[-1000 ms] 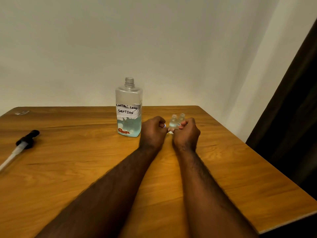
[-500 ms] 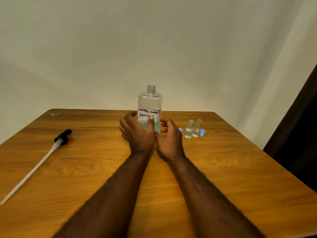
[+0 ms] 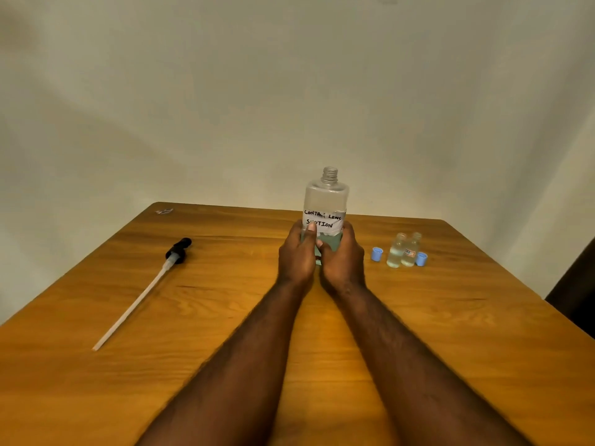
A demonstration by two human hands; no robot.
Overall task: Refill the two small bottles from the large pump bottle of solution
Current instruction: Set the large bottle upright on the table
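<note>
The large clear bottle (image 3: 326,201) stands upright at the far middle of the wooden table (image 3: 193,317), its neck uncapped and a handwritten white label on its front. Pale blue liquid fills its lower part. My left hand (image 3: 297,255) and my right hand (image 3: 343,257) both grip its lower half, thumbs on the front. Two small clear bottles (image 3: 402,251) stand side by side to the right, uncapped and holding liquid. A blue cap (image 3: 377,254) lies left of them and another blue cap (image 3: 421,259) right of them.
The black pump head with its long white tube (image 3: 145,291) lies on the table at the left. A small scrap (image 3: 164,211) sits at the far left corner. A dark curtain (image 3: 576,291) hangs at the right edge. A plain wall stands behind the table.
Both hands left the small bottles, moved left to the large bottle and closed round its lower half. The view shifted, so the bottles now sit further right.
</note>
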